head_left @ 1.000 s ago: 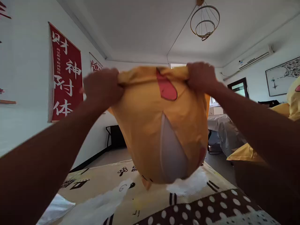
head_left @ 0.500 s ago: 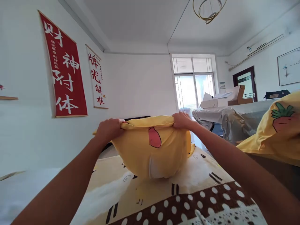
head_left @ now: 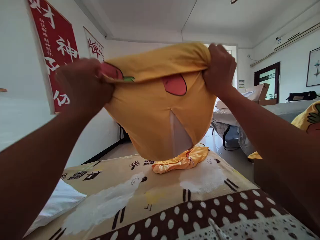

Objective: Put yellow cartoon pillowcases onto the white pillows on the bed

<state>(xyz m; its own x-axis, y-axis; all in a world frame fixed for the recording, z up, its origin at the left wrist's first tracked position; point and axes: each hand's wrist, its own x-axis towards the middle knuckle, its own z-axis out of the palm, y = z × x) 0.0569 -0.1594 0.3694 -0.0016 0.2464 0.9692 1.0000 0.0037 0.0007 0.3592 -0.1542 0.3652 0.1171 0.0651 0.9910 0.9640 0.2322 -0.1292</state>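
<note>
I hold a yellow pillowcase (head_left: 152,110) with a pillow inside up in the air, above the bed. My left hand (head_left: 83,85) is closed on the case's top edge at the left, and my right hand (head_left: 220,68) is closed on the same edge at the right. The case bulges downward, and a strip of the white pillow (head_left: 180,136) shows through a slit in its front. A red carrot print (head_left: 175,85) sits near the top. Under it, a crumpled yellow cloth (head_left: 181,160) lies on the bed.
The bed has a beige blanket (head_left: 155,200) with sheep and a brown dotted band. A white pillow (head_left: 58,201) lies at the left edge. Another yellow pillow (head_left: 308,120) is at the right. Red banners (head_left: 53,46) hang on the left wall; a covered table (head_left: 250,113) stands behind.
Both hands have lifted the pillowcase from resting on the bed to head height, after an earlier drop. The crumpled yellow cloth beneath it has come into sight.
</note>
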